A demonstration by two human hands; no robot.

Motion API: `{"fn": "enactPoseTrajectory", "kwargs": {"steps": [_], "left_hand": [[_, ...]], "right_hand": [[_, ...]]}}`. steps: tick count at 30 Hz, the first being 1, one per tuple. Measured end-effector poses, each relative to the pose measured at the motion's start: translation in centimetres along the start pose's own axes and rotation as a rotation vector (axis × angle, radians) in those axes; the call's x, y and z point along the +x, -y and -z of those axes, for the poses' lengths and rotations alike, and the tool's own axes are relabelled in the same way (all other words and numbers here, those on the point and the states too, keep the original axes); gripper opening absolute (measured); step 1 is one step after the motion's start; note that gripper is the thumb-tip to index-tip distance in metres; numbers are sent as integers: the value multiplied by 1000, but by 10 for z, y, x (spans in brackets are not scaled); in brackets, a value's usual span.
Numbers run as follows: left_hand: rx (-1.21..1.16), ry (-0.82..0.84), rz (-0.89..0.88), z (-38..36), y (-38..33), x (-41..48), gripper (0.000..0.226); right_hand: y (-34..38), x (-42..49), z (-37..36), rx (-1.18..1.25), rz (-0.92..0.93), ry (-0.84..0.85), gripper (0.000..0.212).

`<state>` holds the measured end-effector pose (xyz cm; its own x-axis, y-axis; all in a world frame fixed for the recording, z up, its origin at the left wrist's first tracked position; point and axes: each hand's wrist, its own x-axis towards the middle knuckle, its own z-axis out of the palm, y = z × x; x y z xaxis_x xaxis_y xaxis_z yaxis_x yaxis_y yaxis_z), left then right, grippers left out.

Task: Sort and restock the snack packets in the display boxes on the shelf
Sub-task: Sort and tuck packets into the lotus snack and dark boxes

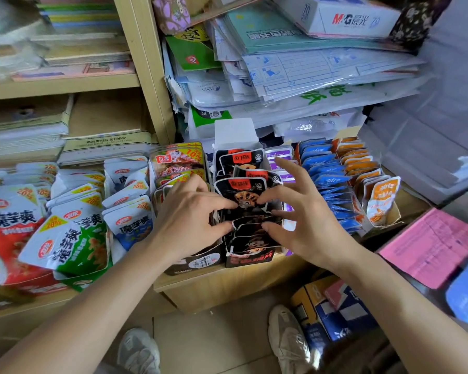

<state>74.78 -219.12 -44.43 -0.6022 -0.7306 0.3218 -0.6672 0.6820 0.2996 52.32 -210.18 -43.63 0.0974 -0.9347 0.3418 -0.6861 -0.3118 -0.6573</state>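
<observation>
"Two hands in one box, and that shelf (222, 283) is crammed. A big paper stack (322, 76) sags over the far end of the row."

"Where's the stock being sorted?"

"The black packets (243, 190) stand in the black display box (250, 259), mid-row, with orange packets (179, 160) to the left and purple packets (278, 155) to the right. The left hand (189, 220) has bent fingers, tips on the packets' left side. Its thumb is hidden, so I can't tell whether it grips one. The right hand (305, 220) is spread wide, fingertips only touching the right side, holding nothing."

"What could go wrong?"

"The packets lean unevenly, so I'd guess a hard squeeze could pop one into a neighbouring box and mix the sorts. That box also sits at the shelf's near edge, and a shove might tip it off."

"Any writing?"

"M&G on the white carton (335, 20), far right. 魔芋爽 and yellow 20% tags on the white packets (14, 220) at left. 红派 and 10% on the orange ones. The black packets' red label is too small to read."
</observation>
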Motion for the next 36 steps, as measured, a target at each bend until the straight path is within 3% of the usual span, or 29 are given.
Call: {"fn": "enactPoseTrajectory", "kwargs": {"steps": [4,14,19,24,27,31,34,36], "left_hand": [[66,63,-14,-2,-5,12,25],[-148,-239,-162,-15,-4,4,8],[-233,-373,-130,-7,-3,4,8],[-300,-409,-73,-9,-5,2,9],[-320,-345,-123,-11,-11,-4,13],[-434,-84,-67,-5,-12,-1,18],[-597,77,31,5,-11,1,25],[-655,70,54,9,-12,-6,31]], "right_hand": [[-10,5,0,-79,-28,22,33],[-9,6,3,-67,-110,55,51],[-10,15,0,-32,-104,-79,34],[-3,23,2,112,-147,-26,73],[-4,26,2,68,-132,73,69],[-3,26,9,23,-106,176,59],[2,22,17,143,-155,179,58],[5,12,20,249,-212,227,63]]}}
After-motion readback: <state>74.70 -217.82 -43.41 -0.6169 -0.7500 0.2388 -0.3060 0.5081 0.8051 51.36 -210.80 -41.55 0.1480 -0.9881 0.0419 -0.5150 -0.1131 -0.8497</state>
